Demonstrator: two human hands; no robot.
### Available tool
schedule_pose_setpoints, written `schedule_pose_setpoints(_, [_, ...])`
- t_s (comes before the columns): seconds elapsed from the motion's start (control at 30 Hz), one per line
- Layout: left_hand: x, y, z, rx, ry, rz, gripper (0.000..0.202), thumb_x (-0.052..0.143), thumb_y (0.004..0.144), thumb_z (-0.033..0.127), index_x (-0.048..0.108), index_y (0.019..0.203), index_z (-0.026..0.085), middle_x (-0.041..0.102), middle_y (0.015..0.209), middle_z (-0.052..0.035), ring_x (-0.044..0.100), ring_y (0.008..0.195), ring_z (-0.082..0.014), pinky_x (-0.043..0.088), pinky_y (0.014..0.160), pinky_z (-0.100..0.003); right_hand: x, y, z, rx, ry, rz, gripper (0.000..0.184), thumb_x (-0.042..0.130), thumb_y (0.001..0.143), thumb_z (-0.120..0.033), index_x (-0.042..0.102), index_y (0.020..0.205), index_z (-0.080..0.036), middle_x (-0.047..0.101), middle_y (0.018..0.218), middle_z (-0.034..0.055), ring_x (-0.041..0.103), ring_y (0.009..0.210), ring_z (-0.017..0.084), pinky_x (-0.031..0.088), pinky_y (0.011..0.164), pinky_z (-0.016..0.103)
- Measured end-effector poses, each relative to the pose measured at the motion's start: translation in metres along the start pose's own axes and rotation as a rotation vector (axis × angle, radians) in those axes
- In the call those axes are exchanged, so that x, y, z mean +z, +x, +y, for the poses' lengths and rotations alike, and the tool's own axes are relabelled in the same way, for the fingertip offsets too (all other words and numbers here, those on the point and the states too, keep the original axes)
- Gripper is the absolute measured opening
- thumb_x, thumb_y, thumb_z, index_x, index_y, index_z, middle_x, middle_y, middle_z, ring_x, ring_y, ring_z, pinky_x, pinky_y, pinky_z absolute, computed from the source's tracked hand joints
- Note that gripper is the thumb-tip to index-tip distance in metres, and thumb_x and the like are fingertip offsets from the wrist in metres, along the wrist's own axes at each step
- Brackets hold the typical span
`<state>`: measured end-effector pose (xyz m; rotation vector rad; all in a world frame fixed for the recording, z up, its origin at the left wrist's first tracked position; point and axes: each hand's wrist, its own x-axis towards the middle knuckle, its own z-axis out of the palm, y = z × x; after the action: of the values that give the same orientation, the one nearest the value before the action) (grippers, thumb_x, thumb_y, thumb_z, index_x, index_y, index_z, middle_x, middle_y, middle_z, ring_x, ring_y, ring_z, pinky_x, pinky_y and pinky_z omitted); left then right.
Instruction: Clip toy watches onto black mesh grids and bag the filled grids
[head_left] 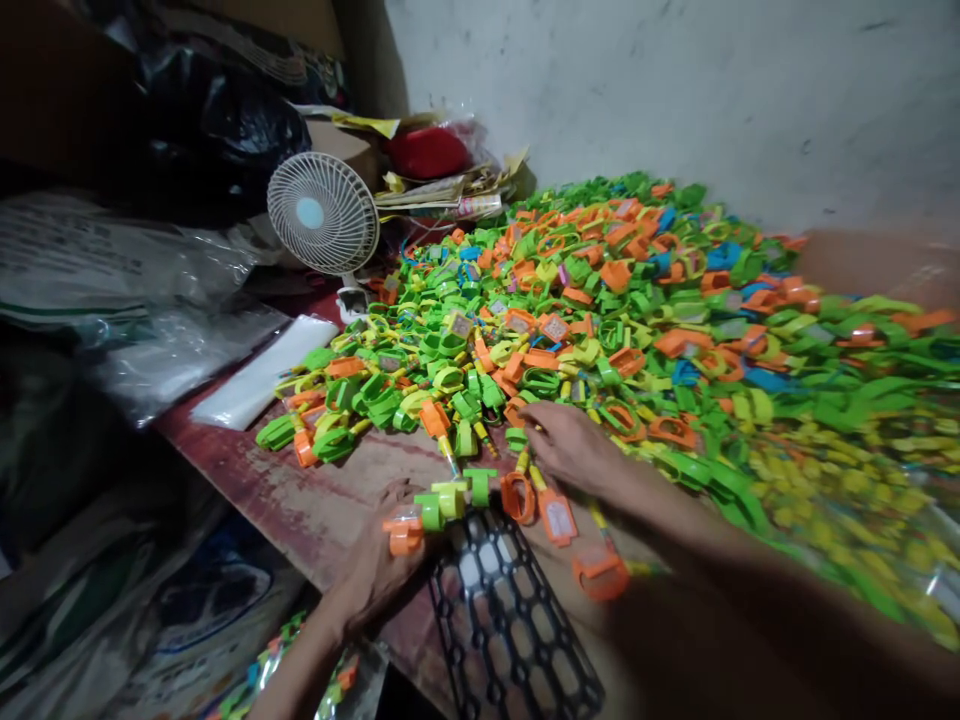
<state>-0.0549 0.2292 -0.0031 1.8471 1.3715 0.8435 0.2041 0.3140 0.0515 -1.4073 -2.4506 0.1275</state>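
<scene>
My left hand (pixel 382 565) is closed around several watch-shaped plastic toys (pixel 450 500), in orange, green and yellow-green, lined up above its fingers. It is beside the upper left edge of a black plastic grid tray (pixel 517 640). At the near edge of a big heap of the same toys (pixel 480 340), my right hand (pixel 566 445) has its fingers bent down together. A green piece and an orange piece lie at its fingertips, and what it grips is partly hidden. Loose orange toys (pixel 556 517) with yellow sticks lie between my right hand and the tray.
A white fan (pixel 324 215) stands at the back left, near a stack of papers (pixel 457 190). Clear plastic bags (pixel 262 375) lie along the table's left edge. Many yellow pieces (pixel 832 490) are heaped at the right. A bag of colourful pieces (pixel 341 680) sits below the table edge.
</scene>
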Motion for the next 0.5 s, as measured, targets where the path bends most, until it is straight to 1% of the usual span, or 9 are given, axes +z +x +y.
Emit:
schedule_pose_setpoints(0.07, [-0.002, 0.001, 0.001, -0.004, 0.009, -0.032, 0.023, 0.052, 0.085, 0.038, 0.065, 0.078, 0.020, 0.065, 0.084, -0.0063, 0.059, 0.084, -0.0225, 0.049, 0.085, -0.036, 0.010, 0.018, -0.020, 0.121, -0.056, -0.083, 0.016, 0.055, 0.089, -0.027, 0.068, 0.089, -0.017, 0.070, 0.083, 0.0095, 0.065, 0.077, 0.022, 0.047, 0.067, 0.031])
schedule_pose_setpoints(0.13, [-0.002, 0.001, 0.001, -0.026, 0.013, -0.075, 0.024, 0.051, 0.086, 0.039, 0.065, 0.078, 0.021, 0.066, 0.081, -0.0051, 0.059, 0.080, -0.0215, 0.048, 0.086, -0.036, 0.023, 0.032, -0.036, 0.198, -0.067, -0.130, 0.013, 0.063, 0.084, -0.027, 0.069, 0.078, -0.017, 0.070, 0.076, 0.0114, 0.066, 0.075, 0.025, 0.046, 0.064, 0.032])
schedule_pose_setpoints(0.2, [-0.002, 0.001, 0.000, -0.048, 0.004, -0.114, 0.022, 0.054, 0.084, 0.040, 0.066, 0.082, 0.021, 0.068, 0.082, -0.0048, 0.060, 0.080, -0.0219, 0.049, 0.085, -0.036, 0.033, 0.041, -0.040, 0.256, -0.058, -0.146, 0.011, 0.064, 0.081, -0.021, 0.069, 0.072, -0.017, 0.070, 0.073, 0.0137, 0.067, 0.075, 0.026, 0.046, 0.064, 0.032])
schedule_pose_setpoints(0.27, [-0.002, 0.000, -0.002, -0.072, -0.029, -0.118, 0.023, 0.056, 0.083, 0.039, 0.066, 0.089, 0.019, 0.069, 0.087, -0.0057, 0.061, 0.083, -0.0226, 0.050, 0.081, -0.034, 0.036, 0.044, -0.035, 0.309, -0.055, -0.134, 0.011, 0.061, 0.082, -0.017, 0.070, 0.076, -0.015, 0.071, 0.079, 0.0164, 0.068, 0.079, 0.028, 0.046, 0.066, 0.033])
schedule_pose_setpoints(0.33, [-0.001, -0.001, -0.003, -0.079, -0.068, -0.084, 0.025, 0.055, 0.084, 0.037, 0.065, 0.095, 0.017, 0.069, 0.093, -0.0069, 0.062, 0.086, -0.0226, 0.050, 0.079, -0.032, 0.031, 0.040, -0.025, 0.336, -0.063, -0.097, 0.015, 0.057, 0.087, -0.019, 0.070, 0.088, -0.013, 0.071, 0.088, 0.0183, 0.068, 0.084, 0.029, 0.046, 0.069, 0.035])
schedule_pose_setpoints(0.4, [0.000, -0.001, -0.003, -0.050, -0.086, -0.060, 0.025, 0.055, 0.085, 0.036, 0.065, 0.097, 0.016, 0.069, 0.097, -0.0074, 0.062, 0.086, -0.0222, 0.050, 0.078, -0.031, 0.020, 0.030, -0.020, 0.338, -0.051, -0.011, 0.019, 0.054, 0.090, -0.023, 0.068, 0.098, -0.012, 0.071, 0.094, 0.0169, 0.067, 0.086, 0.028, 0.047, 0.072, 0.035])
schedule_pose_setpoints(0.43, [0.000, -0.001, -0.002, -0.028, -0.083, -0.054, 0.025, 0.056, 0.085, 0.035, 0.065, 0.097, 0.016, 0.069, 0.097, -0.0072, 0.062, 0.085, -0.0218, 0.049, 0.078, -0.031, 0.014, 0.021, -0.022, 0.347, -0.006, 0.057, 0.019, 0.055, 0.090, -0.025, 0.067, 0.099, -0.012, 0.072, 0.092, 0.0152, 0.067, 0.085, 0.026, 0.047, 0.072, 0.034])
schedule_pose_setpoints(0.47, [0.000, -0.001, -0.001, -0.008, -0.071, -0.048, 0.024, 0.056, 0.085, 0.035, 0.065, 0.096, 0.016, 0.069, 0.095, -0.0065, 0.062, 0.084, -0.0216, 0.049, 0.078, -0.031, 0.010, 0.011, -0.026, 0.368, 0.084, 0.125, 0.020, 0.056, 0.090, -0.028, 0.067, 0.096, -0.013, 0.072, 0.089, 0.0131, 0.067, 0.081, 0.024, 0.048, 0.071, 0.033])
schedule_pose_setpoints(0.5, [0.000, -0.002, -0.001, 0.005, -0.055, -0.047, 0.024, 0.055, 0.085, 0.035, 0.065, 0.096, 0.016, 0.069, 0.092, -0.0056, 0.062, 0.083, -0.0215, 0.049, 0.079, -0.031, 0.007, -0.001, -0.033, 0.400, 0.227, 0.167, 0.021, 0.056, 0.089, -0.031, 0.067, 0.092, -0.013, 0.072, 0.084, 0.0111, 0.067, 0.075, 0.022, 0.050, 0.069, 0.032])
